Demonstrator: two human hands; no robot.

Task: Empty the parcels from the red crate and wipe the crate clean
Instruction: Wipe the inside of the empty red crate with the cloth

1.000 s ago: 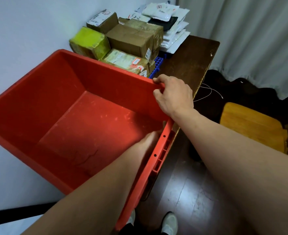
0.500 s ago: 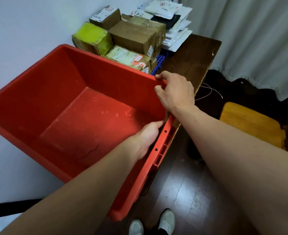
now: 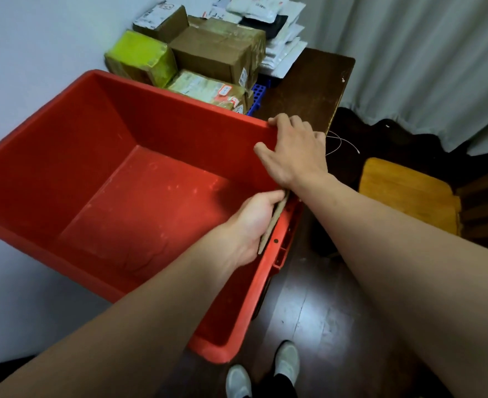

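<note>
Red plastic fills my view: the red crate [image 3: 64, 173] is tipped toward me, its hollow bare but for pale scuffs, its right wall running from 6 to 12 o'clock. Both hands sit on that wall. My left hand [image 3: 254, 222], the nearer one, curls around a thin tan slab [image 3: 275, 218] lying lengthwise along the rim; it may be a flat parcel, but I cannot tell. At 1 o'clock from it my right hand [image 3: 291, 150] pinches the far corner, thumb inside, fingers over the rim. The parcels [image 3: 217, 53] sit stacked on the desk [image 3: 308, 90] at 12 o'clock. I judge wiping comes next; no cloth shows.
</note>
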